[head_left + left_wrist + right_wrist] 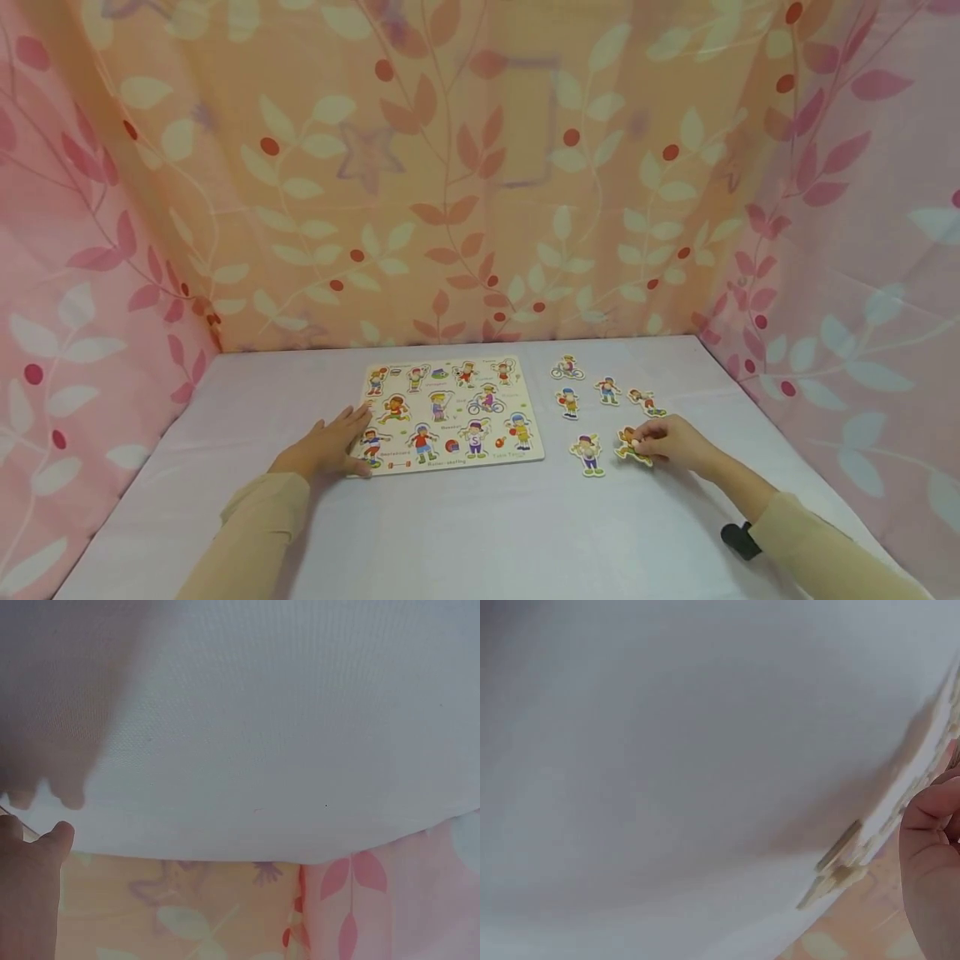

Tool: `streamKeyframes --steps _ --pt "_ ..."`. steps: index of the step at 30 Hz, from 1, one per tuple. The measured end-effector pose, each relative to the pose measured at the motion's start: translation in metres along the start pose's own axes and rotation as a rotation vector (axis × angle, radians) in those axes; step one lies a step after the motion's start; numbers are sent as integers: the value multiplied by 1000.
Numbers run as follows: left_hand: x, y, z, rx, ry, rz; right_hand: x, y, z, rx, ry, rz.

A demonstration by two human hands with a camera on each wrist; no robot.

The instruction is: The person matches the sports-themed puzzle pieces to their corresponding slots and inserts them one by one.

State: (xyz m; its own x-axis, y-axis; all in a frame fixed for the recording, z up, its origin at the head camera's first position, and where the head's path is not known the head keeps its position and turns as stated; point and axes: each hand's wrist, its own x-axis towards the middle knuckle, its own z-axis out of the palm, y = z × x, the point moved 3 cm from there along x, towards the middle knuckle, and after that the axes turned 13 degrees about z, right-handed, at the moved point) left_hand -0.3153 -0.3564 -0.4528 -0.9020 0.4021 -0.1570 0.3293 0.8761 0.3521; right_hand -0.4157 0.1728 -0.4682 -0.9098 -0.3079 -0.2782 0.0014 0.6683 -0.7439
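Note:
A wooden picture puzzle board [517, 402] with printed sports figures lies on the table. At its left edge rests my left hand [326, 446], fingers loosely extended over the rim and thumb near the lower left corner. My right hand [678, 446] pinches a running-figure puzzle piece [627, 440] between thumb and fingers, right of the board. Just left of that piece lies a piece with a figure holding a bat [589, 457]. In the right wrist view, the curled fingers [930, 817] show at the right edge, and what they pinch is mostly out of frame.
Behind the right hand lie more loose pieces: a cyclist [567, 368], a figure with a red paddle [568, 403], a roller skater [608, 390] and a skateboarder [647, 402]. White cloth covers the table [465, 542]. Patterned curtains [450, 167] enclose the back and sides.

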Motion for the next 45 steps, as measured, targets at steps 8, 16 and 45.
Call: streamKeyframes --steps 8,16,45 --pt "0 -1 2 -12 12 -10 11 -20 15 38 12 9" --pt "0 -4 3 -14 19 3 18 -43 26 51 8 20" --pt "1 -5 4 9 22 0 41 -100 64 61 -99 -120"
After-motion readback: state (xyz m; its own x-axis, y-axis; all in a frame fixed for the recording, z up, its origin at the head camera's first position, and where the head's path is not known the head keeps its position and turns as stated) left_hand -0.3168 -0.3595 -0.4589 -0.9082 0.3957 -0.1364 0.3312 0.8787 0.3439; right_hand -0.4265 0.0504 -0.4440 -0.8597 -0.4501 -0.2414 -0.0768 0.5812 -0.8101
